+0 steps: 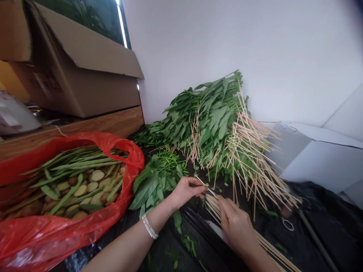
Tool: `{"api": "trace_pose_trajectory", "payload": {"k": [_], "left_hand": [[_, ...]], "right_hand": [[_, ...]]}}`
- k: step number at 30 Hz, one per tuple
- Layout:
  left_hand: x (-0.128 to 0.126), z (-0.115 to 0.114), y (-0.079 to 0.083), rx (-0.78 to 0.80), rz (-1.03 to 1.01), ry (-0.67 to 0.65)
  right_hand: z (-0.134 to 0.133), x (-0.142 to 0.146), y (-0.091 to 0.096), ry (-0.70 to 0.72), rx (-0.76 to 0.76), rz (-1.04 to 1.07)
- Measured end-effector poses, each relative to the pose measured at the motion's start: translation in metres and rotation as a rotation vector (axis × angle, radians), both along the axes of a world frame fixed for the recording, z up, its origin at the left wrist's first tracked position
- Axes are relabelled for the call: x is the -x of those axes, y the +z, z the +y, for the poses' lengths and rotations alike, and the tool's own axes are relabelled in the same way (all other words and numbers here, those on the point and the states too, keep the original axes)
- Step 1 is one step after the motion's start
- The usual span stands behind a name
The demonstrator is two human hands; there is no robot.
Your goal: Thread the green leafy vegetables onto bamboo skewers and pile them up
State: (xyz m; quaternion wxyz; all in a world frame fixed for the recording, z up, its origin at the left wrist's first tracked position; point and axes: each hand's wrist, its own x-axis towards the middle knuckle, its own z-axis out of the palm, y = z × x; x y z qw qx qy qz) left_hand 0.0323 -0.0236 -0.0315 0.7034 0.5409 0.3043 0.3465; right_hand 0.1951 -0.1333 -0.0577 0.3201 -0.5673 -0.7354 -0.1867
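Observation:
My left hand (pixel 185 192), wearing a white beaded bracelet (pixel 149 227), is closed in a pinch on a small green stem piece (pixel 206 185). My right hand (pixel 234 219) grips a thin wooden skewer (pixel 200 180), whose tip reaches past my left fingertips. Below and behind the right hand lies a bundle of bare skewers (pixel 272 247), partly hidden by that hand. Loose leafy greens (pixel 154 181) rest just beyond my left forearm. Behind both hands rises a large heap of leafy greens on skewers (pixel 215 117), the stick ends (pixel 252 151) pointing right and toward me.
On the left, an open red plastic bag (pixel 133 155) contains green beans (pixel 82 164) and sliced potatoes (pixel 92 187). A cardboard box (pixel 99 88) sits on a wooden ledge (pixel 119 122). At right are a white box (pixel 320 158) and black plastic sheeting (pixel 326 211).

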Motion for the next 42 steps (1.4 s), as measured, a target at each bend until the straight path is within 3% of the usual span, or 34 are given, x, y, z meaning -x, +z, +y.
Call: {"api": "trace_pose_trajectory", "payload": {"k": [6, 12, 15, 17, 19, 21, 26, 33, 38, 42], "left_hand": [[0.003, 0.003, 0.004, -0.067, -0.001, -0.026], [0.027, 0.025, 0.038, -0.272, 0.111, 0.154], [0.046, 0.048, 0.061, -0.490, 0.344, 0.263], [0.055, 0.064, 0.070, -0.711, 0.644, 0.304], [0.058, 0.077, 0.071, -0.895, 0.944, 0.336], [0.055, 0.084, 0.066, -0.971, 1.085, 0.343], [0.047, 0.087, 0.050, -1.049, 1.144, 0.243], [0.062, 0.105, 0.054, -0.984, 1.311, 0.459], [0.058, 0.103, 0.051, -0.991, 1.364, 0.329], [0.060, 0.095, 0.070, -1.010, 1.272, 0.201]], "right_hand": [[0.003, 0.000, 0.001, -0.037, -0.008, 0.010], [0.004, -0.003, 0.001, -0.057, -0.039, 0.003], [0.003, -0.003, 0.002, -0.051, -0.052, 0.001], [0.004, -0.002, 0.003, -0.046, -0.056, -0.001], [0.004, -0.001, 0.003, -0.050, -0.057, -0.008], [0.005, -0.001, 0.002, -0.061, -0.061, -0.013], [0.006, -0.003, 0.000, -0.079, -0.062, -0.033], [0.007, -0.002, -0.001, -0.071, -0.050, -0.050], [0.008, -0.002, -0.002, -0.077, -0.050, -0.055], [0.008, -0.004, -0.003, -0.080, -0.055, -0.040]]}}
